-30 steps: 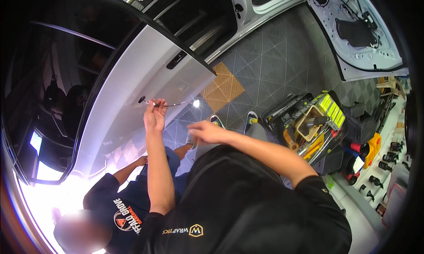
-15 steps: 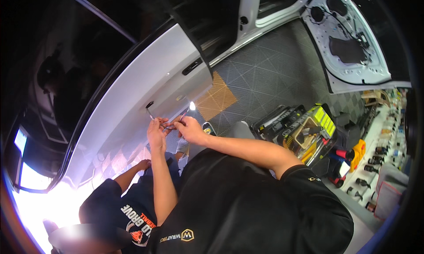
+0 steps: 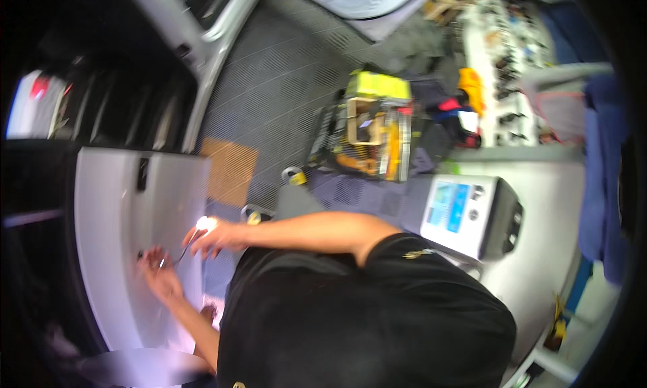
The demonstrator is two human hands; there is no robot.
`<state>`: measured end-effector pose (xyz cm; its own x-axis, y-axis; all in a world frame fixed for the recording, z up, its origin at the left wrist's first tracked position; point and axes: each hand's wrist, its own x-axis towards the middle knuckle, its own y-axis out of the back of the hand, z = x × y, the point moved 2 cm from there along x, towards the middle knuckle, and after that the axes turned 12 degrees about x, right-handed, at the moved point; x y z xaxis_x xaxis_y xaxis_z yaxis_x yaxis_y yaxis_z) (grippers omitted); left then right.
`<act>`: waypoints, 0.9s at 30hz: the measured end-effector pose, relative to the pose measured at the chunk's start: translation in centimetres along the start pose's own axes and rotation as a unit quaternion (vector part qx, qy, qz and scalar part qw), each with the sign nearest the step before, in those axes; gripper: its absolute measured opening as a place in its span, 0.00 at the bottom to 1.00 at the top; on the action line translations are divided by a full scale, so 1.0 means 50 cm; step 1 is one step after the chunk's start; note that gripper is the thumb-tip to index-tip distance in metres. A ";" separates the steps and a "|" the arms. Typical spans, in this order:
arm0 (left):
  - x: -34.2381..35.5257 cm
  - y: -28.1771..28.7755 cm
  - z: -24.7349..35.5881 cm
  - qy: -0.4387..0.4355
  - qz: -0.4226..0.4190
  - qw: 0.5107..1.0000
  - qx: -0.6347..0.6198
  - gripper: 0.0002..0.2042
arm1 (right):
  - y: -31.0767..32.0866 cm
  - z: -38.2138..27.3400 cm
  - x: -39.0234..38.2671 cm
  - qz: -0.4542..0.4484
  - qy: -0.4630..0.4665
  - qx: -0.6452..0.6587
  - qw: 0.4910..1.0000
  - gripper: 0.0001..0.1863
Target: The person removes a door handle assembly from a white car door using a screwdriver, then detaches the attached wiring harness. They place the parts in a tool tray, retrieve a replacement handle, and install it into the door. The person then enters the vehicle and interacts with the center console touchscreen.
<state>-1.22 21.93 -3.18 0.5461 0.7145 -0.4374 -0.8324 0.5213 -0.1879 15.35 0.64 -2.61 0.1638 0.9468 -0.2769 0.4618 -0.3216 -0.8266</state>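
A thin, bent metal rod [image 3: 183, 253] runs between my hands beside a silver car door panel [image 3: 108, 213]. My right hand [image 3: 219, 236] is closed round its upper end, where a bright white light [image 3: 206, 223] glows at the fingers. My left hand [image 3: 160, 277] lies close against the door, its fingers curled at the rod's other end and somewhat blurred. By its fingertips sits a small dark hole [image 3: 140, 254] in the panel. Whether the rod enters that hole, I cannot tell. A dark handle recess [image 3: 143, 174] is farther up the door.
A tool bag [image 3: 381, 135] with a yellow-green flap stands on the dark grid floor [image 3: 263, 84]. Right of it is a white box-shaped machine [image 3: 458, 209] with a blue panel. A tape roll [image 3: 294, 176] lies nearer the door. Another person's hand [image 3: 209, 312] shows below my left forearm.
My view has swung right, so the door now sits at the left and the white machine has come in. My hands stay by the door with the rod, now farther apart.
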 end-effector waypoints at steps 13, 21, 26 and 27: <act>-0.008 -0.078 0.006 -0.001 0.120 0.991 -0.064 0.14 | -0.017 -0.079 -0.043 -0.001 0.088 -0.089 0.992 0.16; -0.016 -0.084 -0.005 -0.007 0.145 0.987 -0.071 0.17 | 0.000 -0.083 -0.041 -0.006 0.062 -0.074 0.995 0.15; -0.038 -0.081 -0.010 -0.006 0.168 0.983 -0.069 0.19 | 0.010 -0.085 -0.042 0.000 0.045 -0.065 0.997 0.14; -0.043 -0.080 -0.010 -0.011 0.154 0.985 -0.072 0.18 | 0.012 -0.087 -0.041 -0.001 0.043 -0.063 0.997 0.14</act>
<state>0.86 18.06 -1.94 0.2657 0.8392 -0.4745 -0.9629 0.2069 -0.1734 19.07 -1.51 -0.40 0.2347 0.9450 -0.2277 0.5664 -0.3233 -0.7580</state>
